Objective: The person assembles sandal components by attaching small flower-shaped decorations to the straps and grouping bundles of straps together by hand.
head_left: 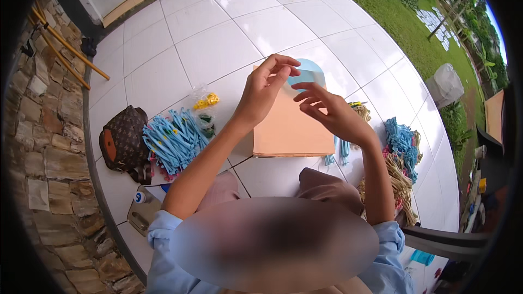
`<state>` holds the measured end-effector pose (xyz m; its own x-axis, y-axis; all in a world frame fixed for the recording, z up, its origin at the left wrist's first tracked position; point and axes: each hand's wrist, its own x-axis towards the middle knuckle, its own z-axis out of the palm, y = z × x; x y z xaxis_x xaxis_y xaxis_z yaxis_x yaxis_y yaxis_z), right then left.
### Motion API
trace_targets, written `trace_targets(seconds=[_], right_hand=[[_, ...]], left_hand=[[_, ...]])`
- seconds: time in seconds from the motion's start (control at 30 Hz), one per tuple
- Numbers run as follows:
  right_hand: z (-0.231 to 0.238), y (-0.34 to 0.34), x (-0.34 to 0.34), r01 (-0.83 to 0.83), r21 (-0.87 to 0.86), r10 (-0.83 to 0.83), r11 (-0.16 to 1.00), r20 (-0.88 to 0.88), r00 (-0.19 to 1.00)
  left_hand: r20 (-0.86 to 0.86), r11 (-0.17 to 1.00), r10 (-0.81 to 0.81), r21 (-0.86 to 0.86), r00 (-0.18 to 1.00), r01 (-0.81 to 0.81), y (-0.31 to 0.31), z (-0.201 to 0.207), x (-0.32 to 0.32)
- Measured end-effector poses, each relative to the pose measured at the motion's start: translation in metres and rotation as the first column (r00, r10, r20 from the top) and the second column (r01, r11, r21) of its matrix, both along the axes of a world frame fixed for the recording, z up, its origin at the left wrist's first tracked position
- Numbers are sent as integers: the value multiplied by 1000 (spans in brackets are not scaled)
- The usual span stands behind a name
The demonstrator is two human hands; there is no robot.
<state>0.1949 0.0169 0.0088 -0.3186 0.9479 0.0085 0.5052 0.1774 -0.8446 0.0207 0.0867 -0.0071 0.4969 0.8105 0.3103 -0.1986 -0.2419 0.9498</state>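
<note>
Both of my hands are raised over a tan cardboard box that stands on the floor in front of me. My left hand is closed loosely, thumb near the curled fingers; whatever lies between them, if anything, is too small to make out. Facing it, my right hand has bent fingers held apart, and nothing shows in them. A light blue, round-edged thing lies at the far end of the box, partly behind my fingers.
Left of the box are a bundle of light blue strips, a clear bag with yellow pieces and a brown patterned bag. To the right lie blue bundles and straw-coloured bundles. A stone wall borders the left.
</note>
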Motion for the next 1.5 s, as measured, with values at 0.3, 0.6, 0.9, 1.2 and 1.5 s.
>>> trace_targets(seconds=[0.3,0.6,0.9,1.2,1.5], right_hand=[[-171,-93,207,804,-178,-797,567,-364,481],[-389,-182,207,940,265,-961,214,227,155],[-361,-169,194,939,-268,-973,217,22,231],[-308,-147,185,983,29,-977,181,-110,183],[-286,-147,195,919,-326,-957,221,-256,139]], left_hand=[[-218,843,-503,-338,836,419,-108,-135,230],[-703,987,155,77,694,-142,-188,-343,266],[-739,969,156,245,656,45,-182,-345,289],[-176,878,-194,-470,965,91,-158,-326,299],[248,277,-181,-916,952,291,-136,-296,295]])
